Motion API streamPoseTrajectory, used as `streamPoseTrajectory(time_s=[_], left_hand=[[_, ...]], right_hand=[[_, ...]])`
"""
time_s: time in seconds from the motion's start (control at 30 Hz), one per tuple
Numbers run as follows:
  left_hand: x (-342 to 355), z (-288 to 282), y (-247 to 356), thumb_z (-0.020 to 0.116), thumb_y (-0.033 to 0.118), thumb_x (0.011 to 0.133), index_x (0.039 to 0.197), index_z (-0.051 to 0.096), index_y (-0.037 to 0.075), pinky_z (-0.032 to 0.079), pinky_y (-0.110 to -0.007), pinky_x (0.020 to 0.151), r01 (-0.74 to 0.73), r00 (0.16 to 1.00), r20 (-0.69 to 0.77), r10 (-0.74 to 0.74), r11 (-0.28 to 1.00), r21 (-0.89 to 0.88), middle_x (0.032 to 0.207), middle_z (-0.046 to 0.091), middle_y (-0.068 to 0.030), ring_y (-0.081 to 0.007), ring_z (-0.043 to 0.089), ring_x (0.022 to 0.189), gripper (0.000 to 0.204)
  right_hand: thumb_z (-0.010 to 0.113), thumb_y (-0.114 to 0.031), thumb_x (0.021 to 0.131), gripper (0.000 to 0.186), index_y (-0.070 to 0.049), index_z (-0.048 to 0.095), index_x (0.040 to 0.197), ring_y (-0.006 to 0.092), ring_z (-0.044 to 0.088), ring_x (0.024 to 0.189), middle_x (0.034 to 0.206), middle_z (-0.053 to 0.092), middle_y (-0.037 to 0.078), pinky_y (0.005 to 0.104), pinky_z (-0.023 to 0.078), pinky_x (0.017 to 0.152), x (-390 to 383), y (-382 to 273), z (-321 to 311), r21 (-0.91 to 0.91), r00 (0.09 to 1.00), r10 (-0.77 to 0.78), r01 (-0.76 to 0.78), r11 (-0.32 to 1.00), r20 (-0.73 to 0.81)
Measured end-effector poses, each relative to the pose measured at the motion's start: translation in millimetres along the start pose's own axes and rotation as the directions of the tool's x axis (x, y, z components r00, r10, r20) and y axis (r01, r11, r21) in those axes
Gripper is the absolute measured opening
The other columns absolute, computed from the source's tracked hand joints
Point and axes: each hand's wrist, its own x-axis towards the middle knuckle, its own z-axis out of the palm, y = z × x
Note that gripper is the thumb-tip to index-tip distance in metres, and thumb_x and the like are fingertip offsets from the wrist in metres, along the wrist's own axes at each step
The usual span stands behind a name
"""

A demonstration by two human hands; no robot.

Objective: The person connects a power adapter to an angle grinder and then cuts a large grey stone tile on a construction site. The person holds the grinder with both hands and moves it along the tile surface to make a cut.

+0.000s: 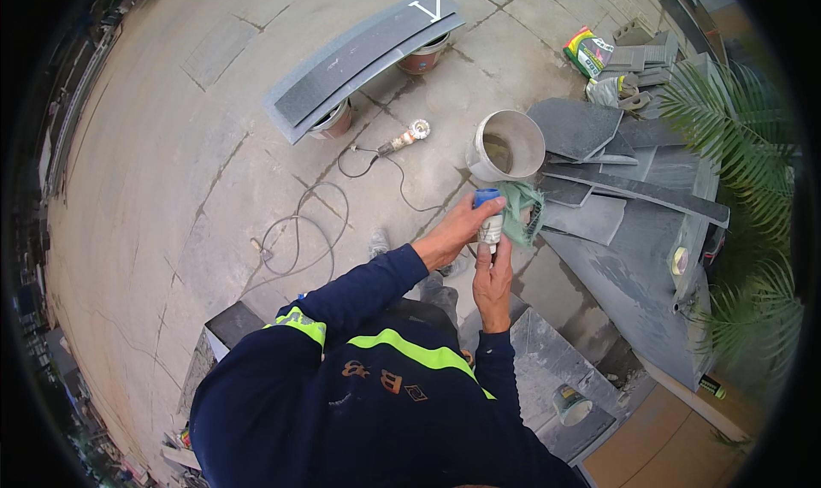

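Observation:
My left hand (457, 230) is closed around a white bottle (490, 230) with a blue top (486, 196), near the middle of the view. My right hand (493, 283) grips the same bottle at its lower, narrow end, with the fingertips partly hidden behind it. A crumpled green mesh bag or cloth (522, 206) is just right of the bottle, and whether I touch it I cannot tell. Beyond my hands stands a pale bucket (540, 146). To its left an angle grinder (402, 141) lies on the paving with its cable.
Stone slabs (359, 52) rest across two buckets (420, 62). Several grey offcuts (573, 129) are stacked at right, with bags (587, 52) and palm fronds (727, 120) nearby. A cable (299, 223) loops over the paving (171, 189). A small tub (571, 407) sits on a slab below.

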Motion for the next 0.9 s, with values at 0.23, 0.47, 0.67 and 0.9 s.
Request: streamPoseTrajectory(time_s=[0.23, 0.47, 0.67, 0.9], left_hand=[[-23, -73, 69, 0.067, 0.039, 0.11, 0.107, 0.057, 0.006, 0.066, -0.042, 0.08, -0.223, 0.953, -0.24, 0.183, 0.963, -0.151, 0.094, 0.078, -0.02, -0.0356, 0.082, 0.09, 0.035], [9, -119, 79, 0.068, 0.043, 0.11, 0.114, 0.058, 0.002, 0.068, -0.041, 0.083, -0.061, 0.979, -0.2, 0.05, 0.997, -0.047, 0.105, 0.079, -0.0204, -0.0332, 0.08, 0.095, 0.042], [88, -225, 61, 0.074, 0.065, 0.102, 0.164, 0.042, 0.006, 0.055, -0.047, 0.105, 0.26, 0.958, -0.17, -0.23, 0.947, 0.186, 0.16, 0.052, -0.0213, -0.0316, 0.061, 0.137, 0.091], [277, -510, -5, 0.076, 0.04, 0.102, 0.14, 0.07, 0.002, 0.06, -0.035, 0.086, 0.369, 0.823, -0.564, -0.07, 0.821, 0.436, 0.121, 0.079, -0.0104, -0.0188, 0.078, 0.103, 0.054]], right_hand=[[0.055, -0.035, 0.117, 0.052, 0.004, 0.05, 0.151, 0.0502, 0.07, 0.114, 0.123, 0.069, 0.032, 0.0553, 0.054, 0.095, 24, -64, 101, -0.044, 0.973, -0.229, 0.23, 0.972, 0.021], [0.067, -0.031, 0.113, 0.045, 0.003, 0.056, 0.14, 0.0269, 0.072, 0.089, 0.112, 0.074, 0.017, 0.0423, 0.055, 0.077, 73, -53, 120, 0.029, 0.967, -0.109, 0.106, 0.994, 0.23], [0.072, -0.038, 0.11, 0.033, -0.01, 0.06, 0.122, 0.0108, 0.058, 0.061, 0.085, 0.066, 0.004, 0.0306, 0.05, 0.057, 119, 50, 154, 0.64, 0.816, 0.531, -0.537, 0.549, 0.229], [0.071, -0.042, 0.11, 0.039, -0.005, 0.062, 0.115, 0.0126, 0.064, 0.058, 0.083, 0.069, 0.006, 0.0296, 0.055, 0.057, 227, 184, 226, 0.517, 0.761, 0.642, -0.589, 0.621, 0.096]])
